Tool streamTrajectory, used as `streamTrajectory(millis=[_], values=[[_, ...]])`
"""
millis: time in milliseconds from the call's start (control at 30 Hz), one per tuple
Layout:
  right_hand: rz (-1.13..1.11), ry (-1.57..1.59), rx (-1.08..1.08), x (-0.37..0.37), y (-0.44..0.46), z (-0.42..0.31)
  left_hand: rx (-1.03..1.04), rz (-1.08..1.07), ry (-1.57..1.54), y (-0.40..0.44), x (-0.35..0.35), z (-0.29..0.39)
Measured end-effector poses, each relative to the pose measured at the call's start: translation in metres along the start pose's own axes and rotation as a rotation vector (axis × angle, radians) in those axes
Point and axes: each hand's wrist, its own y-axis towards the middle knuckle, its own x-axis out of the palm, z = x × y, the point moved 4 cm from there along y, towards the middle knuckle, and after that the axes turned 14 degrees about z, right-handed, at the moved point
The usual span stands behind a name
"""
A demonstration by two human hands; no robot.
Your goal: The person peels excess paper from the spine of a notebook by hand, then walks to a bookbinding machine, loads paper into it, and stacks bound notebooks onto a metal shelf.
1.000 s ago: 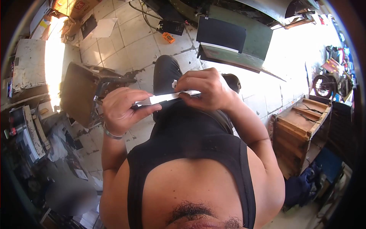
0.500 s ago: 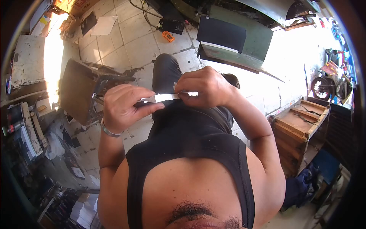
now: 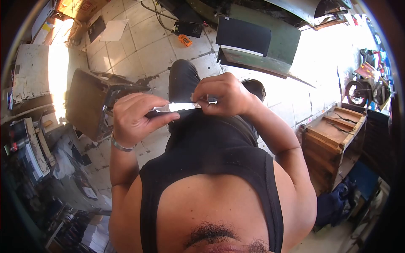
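Note:
A narrow white strip [image 3: 183,107], which looks like paper, stretches level between my two hands above my lap. My left hand [image 3: 136,118] pinches its left end between thumb and fingers. Closed on the strip's right part is my right hand [image 3: 223,95], its fingers bent and the thumb underneath. A bit of white also shows past the right fingertips. Whether anything lies inside the strip I cannot make out. Both hands are in front of my black top [image 3: 206,147].
A worn wooden stool or box [image 3: 86,103] stands to the left. Ahead is a green metal bench [image 3: 284,50] with a black panel [image 3: 242,36] on it. An orange device [image 3: 184,40] lies on the tiled floor. At right stands a wooden cabinet [image 3: 322,145].
The view has shifted slightly. Both hands still grip the white strip, and its exposed middle looks a little different, with the fingers moved only slightly.

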Motion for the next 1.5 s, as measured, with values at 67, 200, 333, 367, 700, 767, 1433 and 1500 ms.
streamTrajectory(millis=[67,200,333,367,700,767,1433,1500], values=[[0.046,0.044,0.022,-0.004,-0.001,0.001,0.002,0.027,0.013,-0.001,-0.003,0.0],[0.154,0.061,-0.003,-0.004,-0.004,-0.005,0.058,0.086,0.043,-0.003,-0.012,0.004],[0.279,0.002,-0.007,0.003,-0.011,-0.005,0.185,0.115,0.022,-0.004,-0.011,0.009],[0.304,-0.018,-0.022,0.003,-0.011,-0.007,0.213,0.112,0.027,-0.003,-0.011,0.01],[0.384,-0.102,-0.056,0.006,-0.018,-0.009,0.367,0.102,0.09,-0.005,-0.01,0.024],[0.393,-0.101,-0.076,0.007,-0.019,-0.009,0.381,0.112,0.09,-0.006,-0.01,0.026],[0.394,-0.153,-0.168,0.006,-0.017,-0.011,0.337,0.199,0.071,-0.011,-0.002,0.021],[0.38,-0.149,-0.15,0.005,-0.017,-0.011,0.31,0.242,0.045,-0.016,0.001,0.015]])
